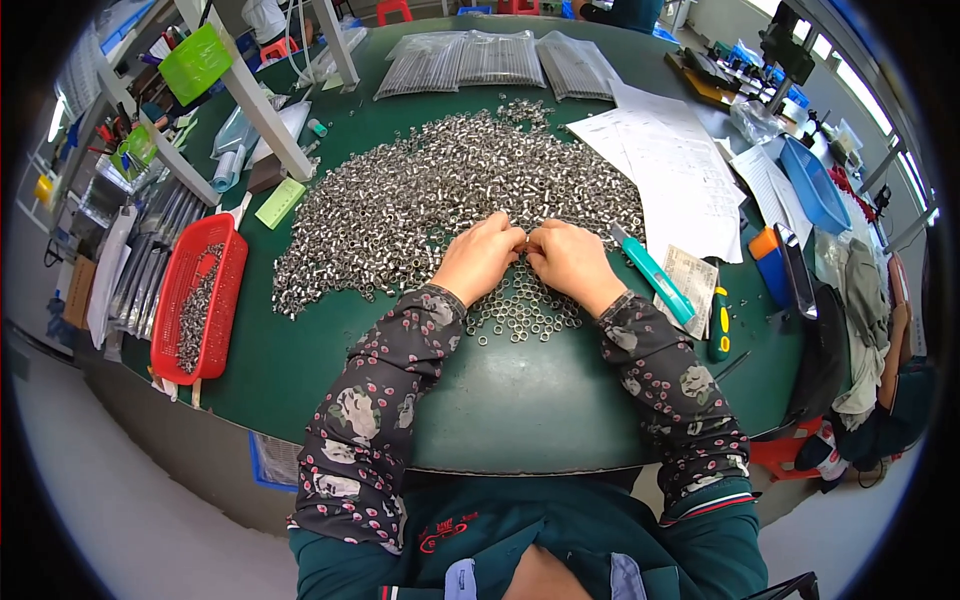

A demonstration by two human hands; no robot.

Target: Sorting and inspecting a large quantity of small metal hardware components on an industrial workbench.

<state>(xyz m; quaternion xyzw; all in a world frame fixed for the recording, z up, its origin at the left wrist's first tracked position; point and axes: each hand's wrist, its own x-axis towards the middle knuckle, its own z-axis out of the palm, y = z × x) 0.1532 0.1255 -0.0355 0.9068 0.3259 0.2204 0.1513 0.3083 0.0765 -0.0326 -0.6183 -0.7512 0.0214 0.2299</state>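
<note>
Both hands, left hand (pixel 480 258) and right hand (pixel 572 260), grip clenched among shiny silver rings (pixel 440 190).

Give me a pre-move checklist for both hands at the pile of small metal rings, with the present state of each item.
1. Both hands at the work: left hand and right hand meet fingertip to fingertip at the near edge of the ring pile. Ok.
2. What the fingers pinch: hidden between them. Cannot tell.
3. Rings within reach: a flat patch of rings lies just under the wrists. Ok.
4. Red tray at the left: holds metal parts, with room left. Ok.
5. Teal utility knife beside the right wrist: blade state unclear. Cannot tell.
6. Papers overlap the pile's right edge. Not ok.
</note>
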